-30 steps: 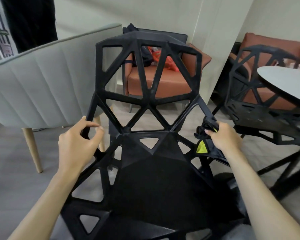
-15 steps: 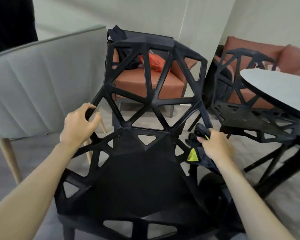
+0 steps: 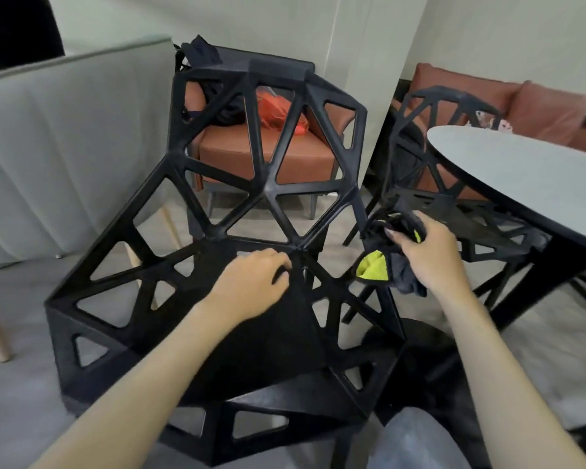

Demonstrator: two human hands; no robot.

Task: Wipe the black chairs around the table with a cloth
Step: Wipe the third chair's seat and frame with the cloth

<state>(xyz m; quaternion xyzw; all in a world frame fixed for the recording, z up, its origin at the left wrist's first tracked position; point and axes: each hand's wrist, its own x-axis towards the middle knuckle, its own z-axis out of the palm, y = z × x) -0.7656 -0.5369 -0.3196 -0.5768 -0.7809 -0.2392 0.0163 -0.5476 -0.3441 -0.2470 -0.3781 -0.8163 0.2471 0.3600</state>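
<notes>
A black plastic chair (image 3: 268, 191) built from open triangular struts fills the centre of the view, directly in front of the person. Its seat faces the viewer and its backrest rises away toward the wall, tilted slightly to the right, so the long axis runs from the near seat edge up to the top of the back. The left hand (image 3: 251, 282) rests on the rear of the seat with its fingers curled at a strut junction; half a second earlier it gripped the chair's left side strut. The right hand (image 3: 427, 252) grips a crumpled dark grey cloth with a yellow-green patch (image 3: 386, 262), held just off the chair's right edge, whereas before it lay against that edge. To the right, a second black lattice chair (image 3: 430, 170) sits tucked under a round pale grey table (image 3: 521, 174). Behind stand a rust-orange upholstered seat (image 3: 261, 160) and, to the left, a pale green ribbed armchair (image 3: 65, 147).
</notes>
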